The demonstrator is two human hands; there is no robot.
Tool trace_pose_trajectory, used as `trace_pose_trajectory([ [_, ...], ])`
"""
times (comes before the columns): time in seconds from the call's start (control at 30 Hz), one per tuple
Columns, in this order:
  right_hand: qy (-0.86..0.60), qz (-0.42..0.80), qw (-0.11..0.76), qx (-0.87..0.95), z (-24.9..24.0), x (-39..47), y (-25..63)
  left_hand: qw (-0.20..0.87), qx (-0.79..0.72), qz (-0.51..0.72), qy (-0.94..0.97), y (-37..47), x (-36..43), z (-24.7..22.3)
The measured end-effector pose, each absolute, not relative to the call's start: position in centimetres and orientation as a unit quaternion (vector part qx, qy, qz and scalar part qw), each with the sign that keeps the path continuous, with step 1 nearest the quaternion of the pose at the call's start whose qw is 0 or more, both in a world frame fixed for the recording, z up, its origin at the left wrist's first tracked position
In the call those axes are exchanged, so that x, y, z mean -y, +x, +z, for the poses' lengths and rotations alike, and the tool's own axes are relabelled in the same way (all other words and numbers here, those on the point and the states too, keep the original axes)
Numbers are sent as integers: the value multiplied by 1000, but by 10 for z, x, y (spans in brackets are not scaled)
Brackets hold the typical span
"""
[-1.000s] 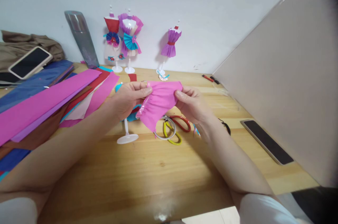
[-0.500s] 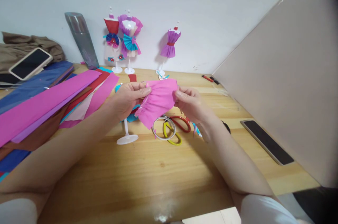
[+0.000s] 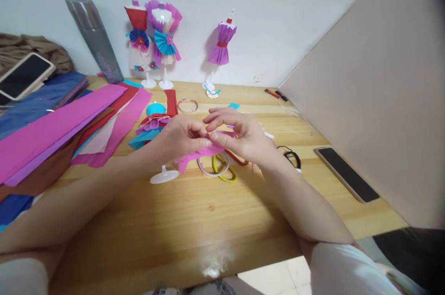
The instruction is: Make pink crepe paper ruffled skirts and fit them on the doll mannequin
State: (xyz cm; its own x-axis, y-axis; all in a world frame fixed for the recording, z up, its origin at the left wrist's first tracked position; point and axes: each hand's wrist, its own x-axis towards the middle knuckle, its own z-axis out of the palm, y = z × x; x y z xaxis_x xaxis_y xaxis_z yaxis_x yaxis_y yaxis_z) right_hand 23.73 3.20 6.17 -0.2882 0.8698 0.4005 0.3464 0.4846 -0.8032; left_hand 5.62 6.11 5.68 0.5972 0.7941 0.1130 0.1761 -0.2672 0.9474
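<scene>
Pink piece (image 3: 205,152) is mid-frame, partly overlapping the white ring (image 3: 212,175). Left hand (image 3: 179,140) grip: thumb and finger pinching its edge. Right hand (image 3: 250,138): fingers arched, can't tell if it's pinching. Light edge pinch should avoid creases.

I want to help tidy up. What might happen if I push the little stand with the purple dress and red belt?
It would probably tip easily: the dress sits high on a thin stem and small foot. It may feel light, since it looks so slim. The dress could crumple, because it looks thin and gathered.
</scene>
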Motion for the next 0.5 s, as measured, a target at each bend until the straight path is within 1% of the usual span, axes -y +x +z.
trace_pose_trajectory([
  [0.13,-409,364,422,722,60,-34,238,467,-326,308,762,55,-59,58],
  [0.37,-411,479,423,650,56,-37,241,361,-301,350,810,52,-62,56],
  [0.43,-411,496,426,635,55,-37,241,347,-293,355,817,50,-62,56],
  [0.5,-410,504,429,628,55,-37,241,356,-277,356,818,49,-63,56],
])
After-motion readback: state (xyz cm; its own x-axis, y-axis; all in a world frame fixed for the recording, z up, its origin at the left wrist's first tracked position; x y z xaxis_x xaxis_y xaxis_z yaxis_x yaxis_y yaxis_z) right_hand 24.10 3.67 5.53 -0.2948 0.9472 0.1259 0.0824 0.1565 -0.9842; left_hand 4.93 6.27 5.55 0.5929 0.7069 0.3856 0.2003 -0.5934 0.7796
